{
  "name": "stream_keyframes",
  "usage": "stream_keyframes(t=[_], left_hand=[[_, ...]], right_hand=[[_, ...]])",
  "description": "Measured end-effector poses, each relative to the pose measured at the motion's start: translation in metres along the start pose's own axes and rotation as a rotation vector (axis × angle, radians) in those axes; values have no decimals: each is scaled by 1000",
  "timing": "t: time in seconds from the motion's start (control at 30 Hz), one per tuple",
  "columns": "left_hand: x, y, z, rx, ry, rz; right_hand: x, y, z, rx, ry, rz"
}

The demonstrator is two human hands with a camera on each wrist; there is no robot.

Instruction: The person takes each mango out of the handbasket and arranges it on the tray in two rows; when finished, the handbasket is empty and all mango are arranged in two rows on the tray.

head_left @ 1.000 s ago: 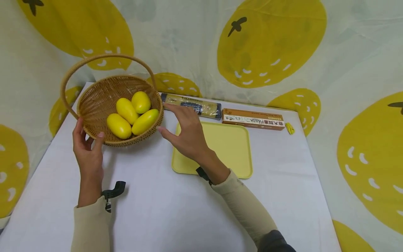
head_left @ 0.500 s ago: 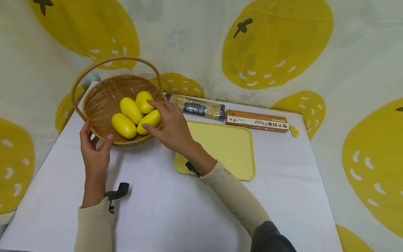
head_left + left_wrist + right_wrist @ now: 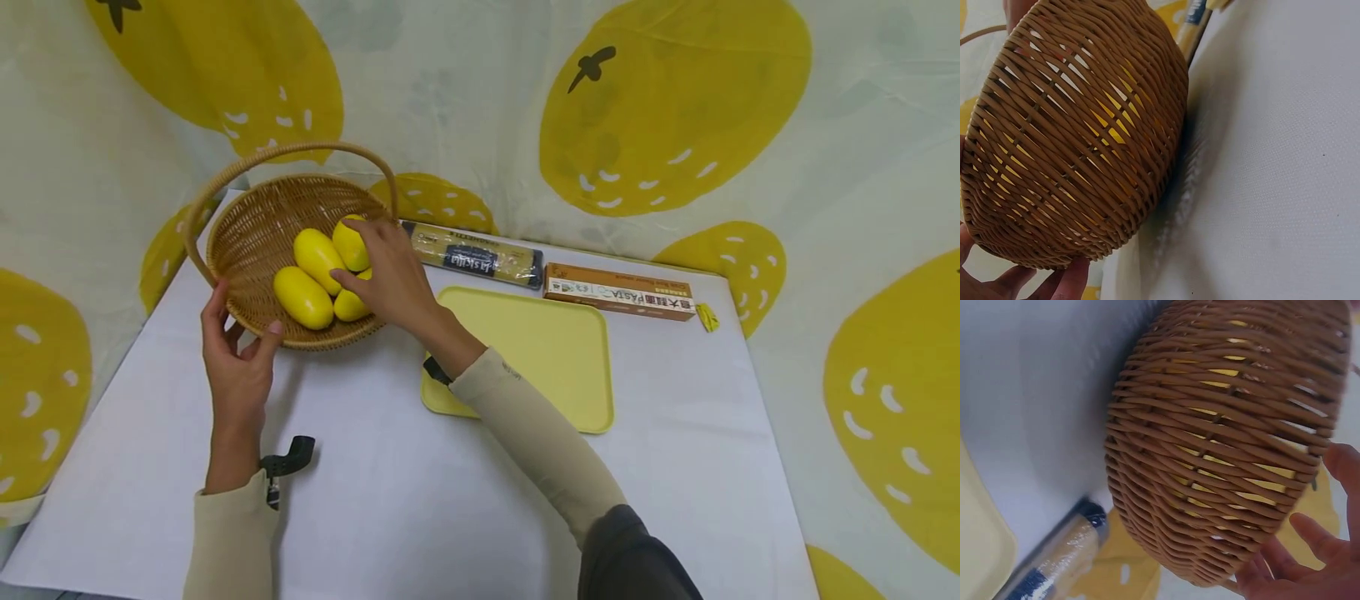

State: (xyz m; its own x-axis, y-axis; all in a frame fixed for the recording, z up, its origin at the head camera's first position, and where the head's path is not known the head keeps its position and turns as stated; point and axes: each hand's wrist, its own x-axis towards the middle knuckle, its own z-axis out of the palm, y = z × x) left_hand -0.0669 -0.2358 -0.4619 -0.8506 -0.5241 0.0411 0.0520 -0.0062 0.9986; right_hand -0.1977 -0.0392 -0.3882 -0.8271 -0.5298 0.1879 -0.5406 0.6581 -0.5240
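A brown wicker basket (image 3: 251, 250) with a tall arched handle tilts toward me at the table's far left. Inside it lie several smooth yellow oval fruits (image 3: 303, 297), shaped like mangoes. My left hand (image 3: 238, 375) grips the rim at the near left, thumb on the front and fingers behind. In the left wrist view its fingertips show at the edge of the basket (image 3: 1079, 137). My right hand (image 3: 397, 279) reaches over the right rim, thumb and fingers spread over the two right-hand fruits, partly hiding them. The right wrist view shows its fingers beyond the wickerwork (image 3: 1210, 437).
A yellow rectangular tray (image 3: 540, 358) lies right of the basket, under my right forearm. Behind it stand a clear spaghetti packet (image 3: 476, 257) and a brown pasta box (image 3: 618, 292). A small yellow object (image 3: 707, 317) lies at the box's right end. Lemon-print cloth hangs behind.
My right hand has moved left from beside the basket's rim to over the fruits inside. The left hand keeps its hold on the rim. The whole view has shifted slightly.
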Motion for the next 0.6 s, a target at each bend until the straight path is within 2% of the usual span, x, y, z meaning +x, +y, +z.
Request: stream_keyframes(t=[0.2,0.43,0.6], left_hand=[[-1,2,0,22,0,1],[-3,1,0,3,-3,19],[-4,0,1,7,-5,25]], right_hand=[[21,-1,9,-75,-67,89],[43,1,18,-194,-121,142],[51,4,24,-202,-134,173]])
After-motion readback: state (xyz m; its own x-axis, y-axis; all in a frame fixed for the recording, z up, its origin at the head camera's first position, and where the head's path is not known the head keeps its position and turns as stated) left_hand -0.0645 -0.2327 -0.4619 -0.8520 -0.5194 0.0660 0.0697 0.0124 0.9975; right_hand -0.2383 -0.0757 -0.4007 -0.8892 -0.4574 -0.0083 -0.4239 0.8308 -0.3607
